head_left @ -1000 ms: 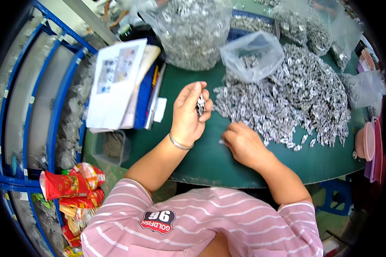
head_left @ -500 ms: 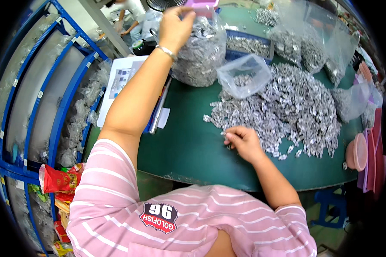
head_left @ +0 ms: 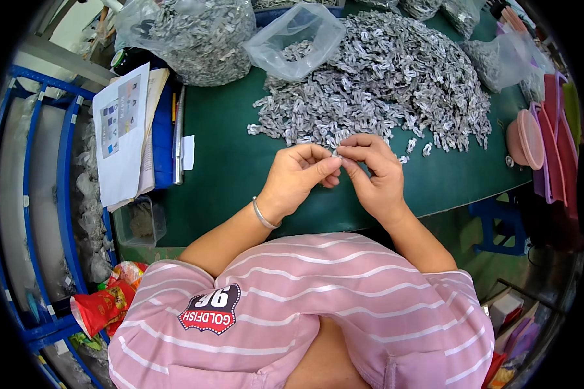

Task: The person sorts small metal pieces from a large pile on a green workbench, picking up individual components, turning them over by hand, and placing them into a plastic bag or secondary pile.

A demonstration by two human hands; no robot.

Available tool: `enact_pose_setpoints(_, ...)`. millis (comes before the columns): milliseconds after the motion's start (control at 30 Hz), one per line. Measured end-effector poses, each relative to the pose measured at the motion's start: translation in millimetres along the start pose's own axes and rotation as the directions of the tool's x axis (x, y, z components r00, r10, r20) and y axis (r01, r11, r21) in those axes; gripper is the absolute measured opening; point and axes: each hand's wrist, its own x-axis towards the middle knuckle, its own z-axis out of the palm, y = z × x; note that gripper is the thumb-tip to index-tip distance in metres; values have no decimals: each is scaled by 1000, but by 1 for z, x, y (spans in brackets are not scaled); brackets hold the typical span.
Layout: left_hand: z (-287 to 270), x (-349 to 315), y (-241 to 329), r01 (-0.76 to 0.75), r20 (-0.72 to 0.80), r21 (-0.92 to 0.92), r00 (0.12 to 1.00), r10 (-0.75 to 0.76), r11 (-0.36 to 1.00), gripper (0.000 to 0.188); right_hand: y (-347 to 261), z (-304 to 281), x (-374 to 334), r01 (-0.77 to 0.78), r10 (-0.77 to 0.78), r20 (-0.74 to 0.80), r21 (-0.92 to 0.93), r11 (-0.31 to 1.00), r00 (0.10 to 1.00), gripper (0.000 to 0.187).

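Note:
My left hand (head_left: 296,175), with a silver bangle at its wrist, and my right hand (head_left: 377,176) meet at the fingertips above the green table's near part. Both pinch a tiny grey metal piece (head_left: 335,154), mostly covered by the fingers. Just beyond lies a wide heap of small looped grey metal parts (head_left: 409,71), with a few loose ones near my right hand. A clear plastic bag (head_left: 292,45) rests, mouth open, on the heap's left part, with some parts inside. Farther left stands a big clear bag full of similar parts (head_left: 207,45).
Papers (head_left: 120,136) and a blue folder (head_left: 164,139) lie at the table's left, above a clear plastic box (head_left: 141,223). Blue shelving (head_left: 65,214) stands left. At right are a pink tub (head_left: 525,139), another bag of parts (head_left: 490,61) and a blue stool (head_left: 499,223).
My left hand has come back from the big bag at the far left to meet my right hand. Both now pinch the small piece. The view has tilted down.

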Motion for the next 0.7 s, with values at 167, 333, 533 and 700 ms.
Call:
enact_pose_setpoints(167,-1,1,-10,142,-8,-166,989,-145,976,16,2,3,-12,-191,235,-85,354,915,968,21)
enact_pose_setpoints(333,6,3,-6,337,117,-443,941,-319,831,28,-11,-4,-15,35,-42,60,109,993,997,18)
enact_pose_setpoints(533,-10,7,-22,470,226,-492,882,-414,733,19,26,-49,-25,32,-20,33,-433,901,999,19)
enact_pose_setpoints(700,5,10,-19,441,124,-309,897,-425,842,13,48,-68,-31,-128,153,-18,-641,757,988,15)
